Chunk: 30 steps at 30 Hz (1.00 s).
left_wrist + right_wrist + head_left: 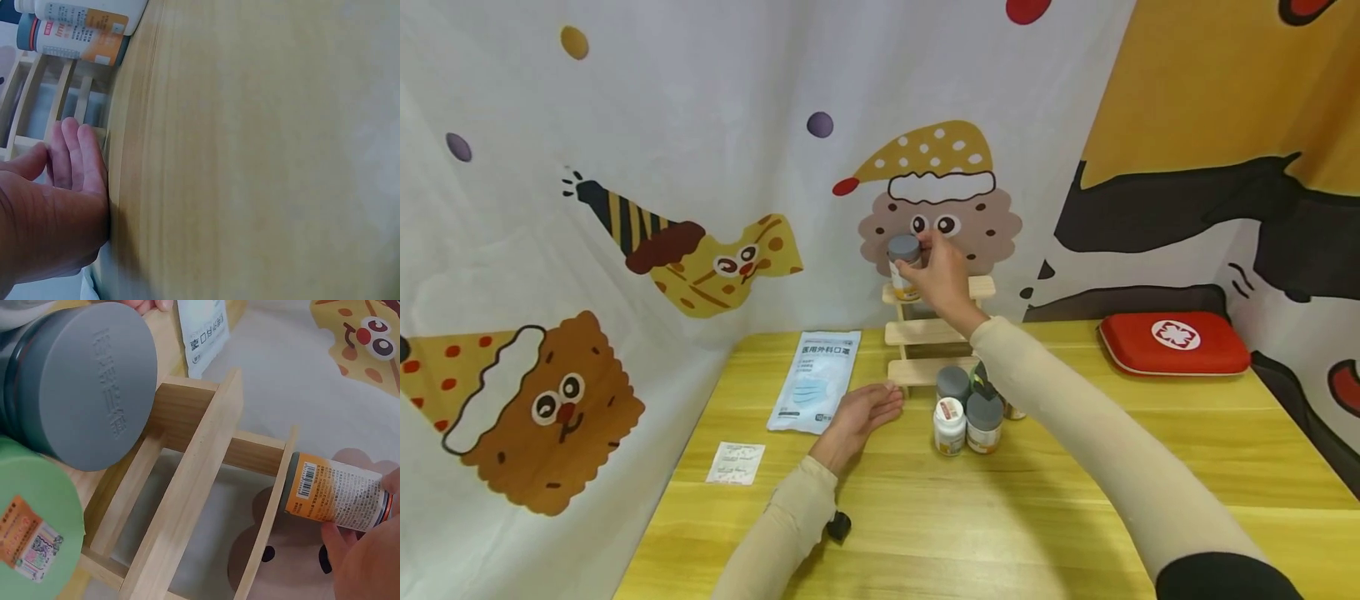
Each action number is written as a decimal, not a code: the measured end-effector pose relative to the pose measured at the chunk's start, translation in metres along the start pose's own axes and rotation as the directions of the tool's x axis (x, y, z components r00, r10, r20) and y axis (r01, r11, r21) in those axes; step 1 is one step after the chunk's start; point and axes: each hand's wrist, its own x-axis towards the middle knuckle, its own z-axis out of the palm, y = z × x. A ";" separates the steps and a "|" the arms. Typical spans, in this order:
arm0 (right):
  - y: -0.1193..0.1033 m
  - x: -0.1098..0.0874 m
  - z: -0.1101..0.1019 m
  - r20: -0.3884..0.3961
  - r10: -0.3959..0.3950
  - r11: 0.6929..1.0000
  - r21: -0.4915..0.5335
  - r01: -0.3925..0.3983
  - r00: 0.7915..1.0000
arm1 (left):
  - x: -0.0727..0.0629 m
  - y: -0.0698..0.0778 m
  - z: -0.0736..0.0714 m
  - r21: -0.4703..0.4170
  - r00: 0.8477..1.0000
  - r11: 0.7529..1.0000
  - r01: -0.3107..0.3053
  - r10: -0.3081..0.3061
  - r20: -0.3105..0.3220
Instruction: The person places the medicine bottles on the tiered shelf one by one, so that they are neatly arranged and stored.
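Observation:
My right hand (946, 275) grips a pill bottle with a grey lid (904, 265) at the top tier of a stepped wooden stand (925, 332). In the right wrist view the base of this bottle (331, 490), with its orange and white label, is right at the top board's edge. My left hand (859, 417) lies by the left end of the lowest step, fingers extended and holding nothing; the left wrist view shows the hand (56, 206) low along the tabletop. Before the stand's right side stand a white bottle (950, 427) and a grey-lidded bottle (984, 423).
Another grey-lidded bottle (952, 382) stands behind these. A green lid (44, 494) shows in the right wrist view. Left of the stand lie a mask packet (817, 375) and a small white packet (736, 463). A red case (1176, 343) lies at the right, before a printed curtain (760, 100).

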 end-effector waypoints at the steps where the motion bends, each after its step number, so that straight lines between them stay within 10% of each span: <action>1: 0.000 0.000 0.001 0.002 -0.003 1.000 0.002 0.002 1.000 | 0.000 0.000 0.000 0.001 1.000 1.000 -0.001 0.001 0.001; 30: 0.020 -0.044 -0.024 0.077 0.040 0.993 0.109 -0.049 0.996 | -0.001 0.002 -0.002 0.005 1.000 1.000 0.022 -0.022 0.007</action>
